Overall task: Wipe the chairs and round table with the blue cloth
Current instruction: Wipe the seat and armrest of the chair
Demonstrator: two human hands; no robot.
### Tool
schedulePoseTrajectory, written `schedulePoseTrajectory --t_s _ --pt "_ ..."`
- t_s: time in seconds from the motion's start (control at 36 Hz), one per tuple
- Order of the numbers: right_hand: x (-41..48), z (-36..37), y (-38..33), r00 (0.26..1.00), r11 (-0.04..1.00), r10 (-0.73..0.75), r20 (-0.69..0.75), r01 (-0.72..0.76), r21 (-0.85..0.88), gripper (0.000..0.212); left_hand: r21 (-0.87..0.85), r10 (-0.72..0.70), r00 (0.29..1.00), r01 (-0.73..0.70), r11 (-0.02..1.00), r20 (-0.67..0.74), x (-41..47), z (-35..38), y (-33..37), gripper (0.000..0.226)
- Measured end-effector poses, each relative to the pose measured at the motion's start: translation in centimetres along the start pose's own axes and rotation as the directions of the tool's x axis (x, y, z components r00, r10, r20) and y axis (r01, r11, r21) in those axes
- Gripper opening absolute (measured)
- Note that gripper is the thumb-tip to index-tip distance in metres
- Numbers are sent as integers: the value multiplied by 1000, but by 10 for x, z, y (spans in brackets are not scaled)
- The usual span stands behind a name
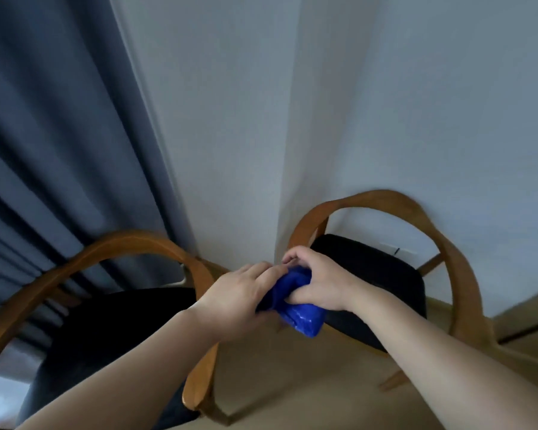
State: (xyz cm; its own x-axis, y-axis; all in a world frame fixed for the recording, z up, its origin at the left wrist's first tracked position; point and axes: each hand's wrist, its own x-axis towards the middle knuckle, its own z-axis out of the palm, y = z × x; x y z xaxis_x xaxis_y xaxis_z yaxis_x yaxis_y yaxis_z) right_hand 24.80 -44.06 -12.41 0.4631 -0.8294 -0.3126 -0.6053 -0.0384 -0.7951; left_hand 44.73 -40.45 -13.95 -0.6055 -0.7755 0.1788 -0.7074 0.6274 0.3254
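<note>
Both sets of fingers (271, 271) meet on the cloth (298, 308); one chair (106, 321) lies left of them, another chair (385, 274) right and seemingly behind.

Cloth (295, 308): blue, soft bunched fabric with a slight wet-looking sheen at its 5 o'clock end. Left chair (106, 252): bent wood frame, smooth, satin amber finish; seat dark matt fabric. Right chair (385, 200): same smooth varnished wood, seat matt black fabric. Curtain (59, 135) at 10 o'clock: grey-blue woven cloth, matt, pleated. Wall (416, 103): matt painted. Floor (308, 383): smooth, pale, low sheen.
</note>
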Motion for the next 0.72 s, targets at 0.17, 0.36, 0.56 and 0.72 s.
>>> schedulePoseTrajectory --t_s 0.17,0.36,0.56,0.72 --pt "-65 -70 68 996 1000 18 -84 -16 24 47 -84 34 999 -30 996 42 73 42 66 60" --pt "-129 -115 134 996 1000 -7 -92 8 12 75 -150 2 995 12 989 97 124 68 102 55" --pt "-137 -113 173 968 946 -141 -207 70 -317 86 -217 -20 984 59 974 178 153 89 111 48" --pt "-113 -113 198 938 871 -251 -238 111 -479 53 -306 -34 969 111 946 244 174 108 95 43"
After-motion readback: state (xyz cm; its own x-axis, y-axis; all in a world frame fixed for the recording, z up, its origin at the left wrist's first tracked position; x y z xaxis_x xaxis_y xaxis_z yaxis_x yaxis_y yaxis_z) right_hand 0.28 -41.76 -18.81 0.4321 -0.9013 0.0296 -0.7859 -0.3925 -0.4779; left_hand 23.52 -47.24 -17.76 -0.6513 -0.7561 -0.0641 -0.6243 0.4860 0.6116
